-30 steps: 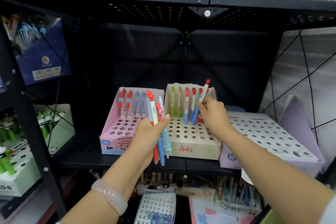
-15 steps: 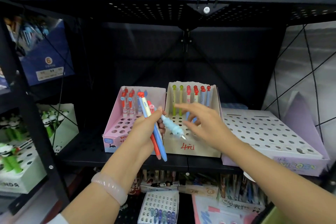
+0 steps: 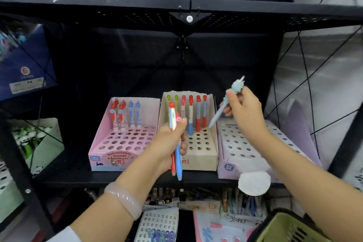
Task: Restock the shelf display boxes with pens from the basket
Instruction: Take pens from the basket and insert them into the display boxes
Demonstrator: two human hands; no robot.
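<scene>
**Restock in progress: one pale blue pen lifted, small bundle held back**

Black metal shelf (image 3: pixel 59 180) carries three perforated display boxes side by side: pink box (image 3: pixel 125 139), beige box (image 3: pixel 198 143), lilac box (image 3: pixel 253 147). Right hand (image 3: pixel 243 106) pinches a pale blue pen (image 3: pixel 225 104) near its fuzzy top end, tip slanting down-left above the seam between the beige and lilac boxes. Left hand (image 3: pixel 169 143) grips a bundle of pens (image 3: pixel 175 143) upright in front of the beige box. Pens look light, stiff, smooth plastic; likely slippery in a bundle, so a mid-barrel pinch suits best, and the soft topper probably squashes. Green basket (image 3: pixel 290 228) is cut off at the bottom right, contents unseen. Exact bundle count is unclear, fingers cover it. Lilac box front is partly hidden behind the right forearm and a white round tag (image 3: pixel 254 182).
</scene>
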